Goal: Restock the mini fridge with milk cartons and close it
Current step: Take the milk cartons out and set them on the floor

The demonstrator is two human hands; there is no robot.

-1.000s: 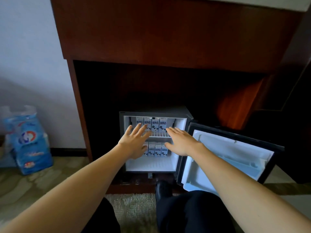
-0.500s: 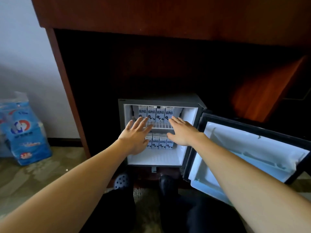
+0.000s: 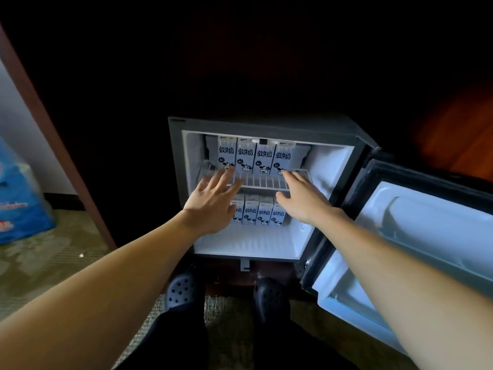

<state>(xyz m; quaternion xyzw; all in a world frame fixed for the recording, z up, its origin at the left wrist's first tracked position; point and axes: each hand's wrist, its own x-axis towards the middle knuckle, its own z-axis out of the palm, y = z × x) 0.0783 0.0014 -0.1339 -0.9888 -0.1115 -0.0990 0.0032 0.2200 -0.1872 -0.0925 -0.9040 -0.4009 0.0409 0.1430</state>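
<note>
head view: two empty hands spread at the stocked grey box-shaped mini fridge (image 3: 174, 182), its white-lined fridge door (image 3: 426, 236) swung open to the right.
the upright white-and-blue printed milk cartons (image 3: 254, 158) stand four in a row at the back of the white wire shelf (image 3: 266, 180), long axes vertical, straight ahead of the fingertips; a second row stands on the fridge floor below, partly hidden by the palms. left hand (image 3: 213, 202) and right hand (image 3: 304, 201) reach in palm-down, fingers straight and splayed, gripping nothing; whether the tips touch the outer cartons i cannot tell. the door is hinged on the right, nearer the right hand, so closing likely falls to it.
</note>
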